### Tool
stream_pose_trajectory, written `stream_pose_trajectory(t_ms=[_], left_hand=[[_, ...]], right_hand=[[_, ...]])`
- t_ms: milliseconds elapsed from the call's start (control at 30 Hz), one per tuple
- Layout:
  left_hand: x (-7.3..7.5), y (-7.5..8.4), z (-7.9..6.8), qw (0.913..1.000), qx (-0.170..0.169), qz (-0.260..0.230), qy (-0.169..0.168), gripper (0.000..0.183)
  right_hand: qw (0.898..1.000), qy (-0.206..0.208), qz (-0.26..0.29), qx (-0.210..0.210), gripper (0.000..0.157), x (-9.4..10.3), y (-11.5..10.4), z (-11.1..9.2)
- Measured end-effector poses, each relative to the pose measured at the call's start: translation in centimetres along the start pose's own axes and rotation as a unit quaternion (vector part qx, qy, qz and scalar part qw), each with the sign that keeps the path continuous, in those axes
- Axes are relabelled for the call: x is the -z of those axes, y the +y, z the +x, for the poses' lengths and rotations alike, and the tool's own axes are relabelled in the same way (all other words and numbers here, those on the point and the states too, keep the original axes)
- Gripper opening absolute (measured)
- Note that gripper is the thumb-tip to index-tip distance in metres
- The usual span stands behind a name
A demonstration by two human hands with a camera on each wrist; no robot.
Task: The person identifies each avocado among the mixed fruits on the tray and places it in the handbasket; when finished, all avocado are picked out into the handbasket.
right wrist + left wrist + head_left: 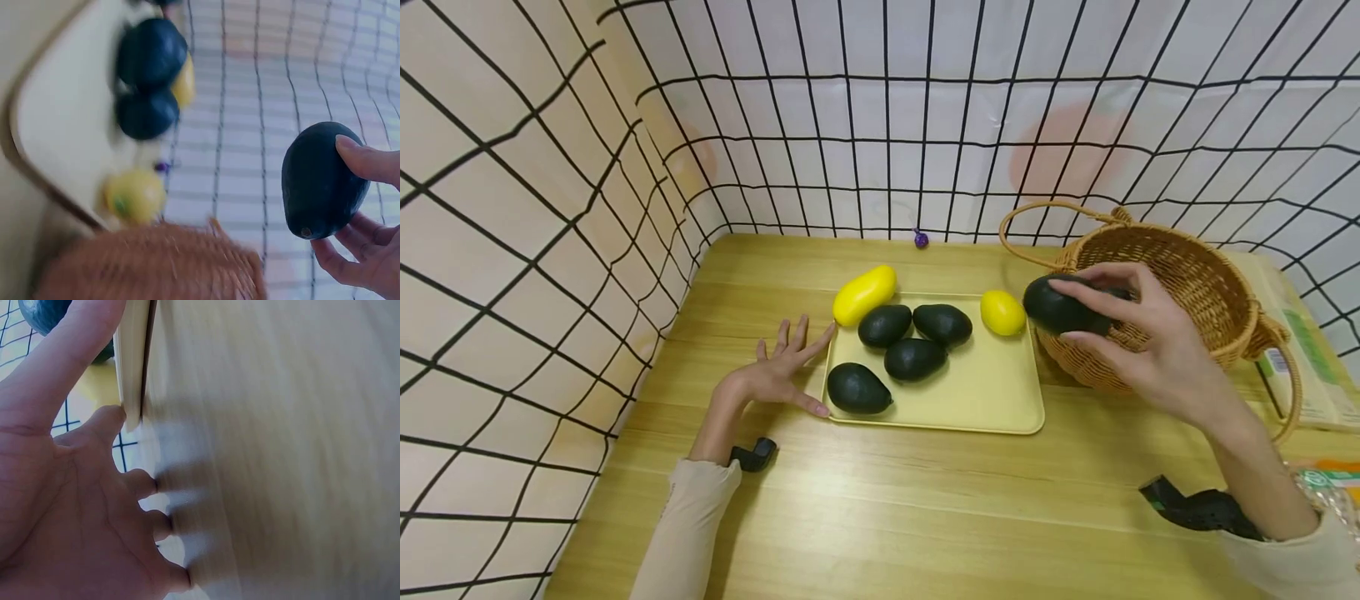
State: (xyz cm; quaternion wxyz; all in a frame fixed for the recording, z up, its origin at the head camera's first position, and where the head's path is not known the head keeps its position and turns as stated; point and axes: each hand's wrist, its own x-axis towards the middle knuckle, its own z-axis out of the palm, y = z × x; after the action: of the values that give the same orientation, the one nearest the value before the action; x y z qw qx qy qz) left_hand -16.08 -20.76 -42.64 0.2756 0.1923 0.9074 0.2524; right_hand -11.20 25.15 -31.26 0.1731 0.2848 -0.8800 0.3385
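My right hand (1172, 358) grips a dark green avocado (1054, 307) between thumb and fingers, above the gap between the yellow tray (977, 396) and the wicker basket (1180, 262). The right wrist view shows that avocado (322, 184) raised, its stem end pointing down. Spread wide, the fingers of my left hand (771, 375) rest at the tray's left edge, thumb by the near corner. Several more avocados (915, 359) lie on the tray. A lemon (1002, 313) sits at its far right corner, and a yellow mango (865, 296) leans over its far left corner.
Black wire grid panels (887, 150) stand behind and to the left. A small purple item (921, 239) lies near the back grid. Beside the basket, a flat package (1311, 350) lies at the right, with another plastic packet (1333, 487) nearer.
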Motion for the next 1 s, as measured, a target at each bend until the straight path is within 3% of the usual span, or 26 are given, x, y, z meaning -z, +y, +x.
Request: stream_pose_trajectory(t_ms=[233, 400, 567, 700, 1000], left_hand=[[0.2, 0.2, 0.1, 1.0, 0.004, 0.006, -0.004, 0.131], [0.1, 0.2, 0.2, 0.9999, 0.004, 0.008, -0.006, 0.13], [0.0, 0.0, 0.2, 1.0, 0.004, 0.006, -0.005, 0.131], [0.1, -0.1, 0.0, 1.0, 0.004, 0.003, -0.004, 0.131], [0.0, 0.0, 0.0, 1.0, 0.0, 0.005, -0.005, 0.131]], right_hand=[[0.994, 0.078, -0.053, -0.057, 0.053, 4.2, 2.9, 0.1], [0.983, 0.112, -0.093, -0.112, 0.06, 5.6, 6.0, -0.2], [0.976, 0.107, -0.115, -0.153, 0.061, 5.5, 9.0, -1.3], [0.974, 0.102, -0.102, -0.175, 0.061, 4.9, 10.8, -2.0], [0.97, 0.103, -0.091, -0.201, 0.058, 3.6, 12.5, -2.5]])
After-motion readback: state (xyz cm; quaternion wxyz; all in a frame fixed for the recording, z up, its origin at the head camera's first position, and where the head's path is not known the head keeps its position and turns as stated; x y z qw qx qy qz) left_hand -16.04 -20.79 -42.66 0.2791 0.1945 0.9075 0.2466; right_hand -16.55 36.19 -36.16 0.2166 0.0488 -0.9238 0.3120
